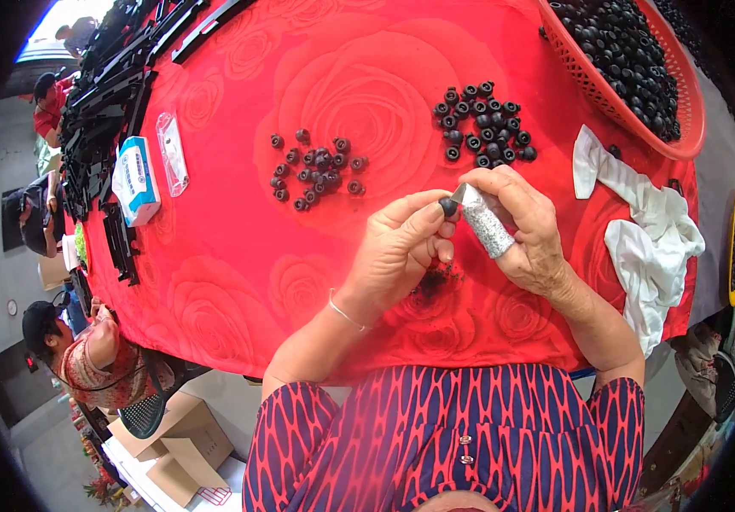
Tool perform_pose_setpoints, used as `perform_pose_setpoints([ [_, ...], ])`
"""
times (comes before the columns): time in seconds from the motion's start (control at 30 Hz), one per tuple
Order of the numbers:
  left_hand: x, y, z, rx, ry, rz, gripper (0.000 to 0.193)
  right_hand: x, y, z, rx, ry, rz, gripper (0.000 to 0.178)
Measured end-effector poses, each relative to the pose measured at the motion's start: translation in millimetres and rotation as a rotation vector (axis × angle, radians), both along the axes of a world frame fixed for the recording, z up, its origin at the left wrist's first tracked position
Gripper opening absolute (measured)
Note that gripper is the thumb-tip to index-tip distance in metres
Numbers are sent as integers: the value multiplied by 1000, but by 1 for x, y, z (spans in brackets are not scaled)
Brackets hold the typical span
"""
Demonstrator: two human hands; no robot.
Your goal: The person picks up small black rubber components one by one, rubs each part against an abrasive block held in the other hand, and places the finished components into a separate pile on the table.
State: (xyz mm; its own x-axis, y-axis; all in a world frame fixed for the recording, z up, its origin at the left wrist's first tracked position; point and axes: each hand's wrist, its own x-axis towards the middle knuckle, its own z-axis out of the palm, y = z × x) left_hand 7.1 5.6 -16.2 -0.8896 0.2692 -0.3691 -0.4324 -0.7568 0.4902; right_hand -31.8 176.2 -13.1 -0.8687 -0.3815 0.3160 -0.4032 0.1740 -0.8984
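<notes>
Between thumb and fingers, my left hand [389, 243] pinches a small black knob-like part [448, 206]. My right hand [528, 222] grips a small knife [487, 229] whose handle is wrapped in silvery material. Its short blade meets the top of the black part, close to my left thumb. Dark shavings [437, 280] lie scattered on the red cloth below my hands. Beyond my hands are two groups of similar hollow black parts: a loose pile [323, 177] to the left and another pile [487, 132] to the right.
A red basket [690, 141] full of black parts stands far right, with white gloves [649, 213] nearer me. Leftward lie a tissue box [135, 183], a clear package [173, 154] and stacked black strips [107, 111]. Co-workers sit along the left; a cardboard box [184, 435] stands lower left.
</notes>
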Motion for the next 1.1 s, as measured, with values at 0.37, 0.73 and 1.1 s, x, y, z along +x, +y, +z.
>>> perform_pose_setpoints([
  [0.37,-2,1,1,-16,-19,-12,24,-1,0,-1,34,-23,3,32],
  [0.73,-2,1,2,-27,-30,-8,23,-3,-1,2,36,-30,8,30],
  [1.1,-4,-3,-5,41,2,-52,23,-7,2,-3,-11,-59,50,30],
])
